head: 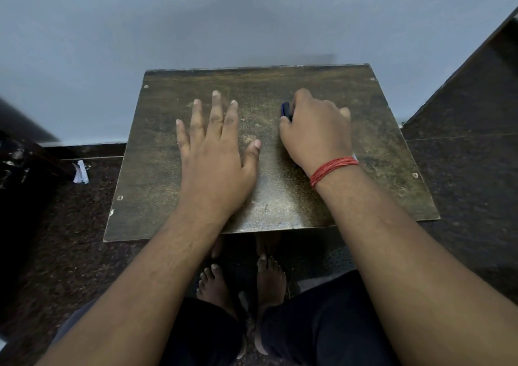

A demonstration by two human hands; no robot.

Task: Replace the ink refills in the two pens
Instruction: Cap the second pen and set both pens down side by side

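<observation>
My left hand [215,147] lies flat on the small brown table [168,203], fingers straight and spread, palm down. My right hand [316,130], with a red thread band at the wrist, is curled over a dark blue pen [285,110] on the table's right half. Only the pen's blue end shows past my fingers; the rest is hidden under the hand. No second pen or refill shows.
The table stands against a pale blue wall [252,23]. Dark speckled floor surrounds it. A white scrap of paper [80,173] lies on the floor at the left. A dark slanted panel [476,85] rises at the right. My bare feet [244,284] are under the table's front edge.
</observation>
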